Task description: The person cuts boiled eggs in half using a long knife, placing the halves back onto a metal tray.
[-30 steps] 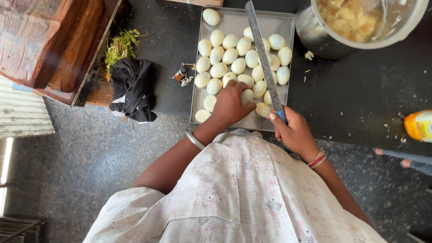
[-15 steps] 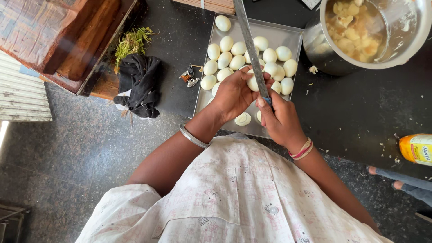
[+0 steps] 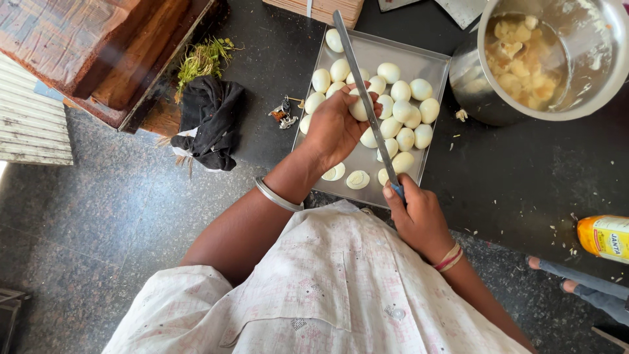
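Steel tray (image 3: 432, 65) on the dark counter (image 3: 524, 164) held a heap of peeled boiled eggs (image 3: 401, 111) and two halves (image 3: 347, 176) lying cut side up at its near edge. Over the tray, the left hand (image 3: 334, 128) was curled around one egg (image 3: 359, 108). The right hand (image 3: 416, 213) was closed on the blue handle of a long knife (image 3: 367, 105), its blade laid against that egg. A big pot (image 3: 472, 72) of pale chunks stood just beside the tray.
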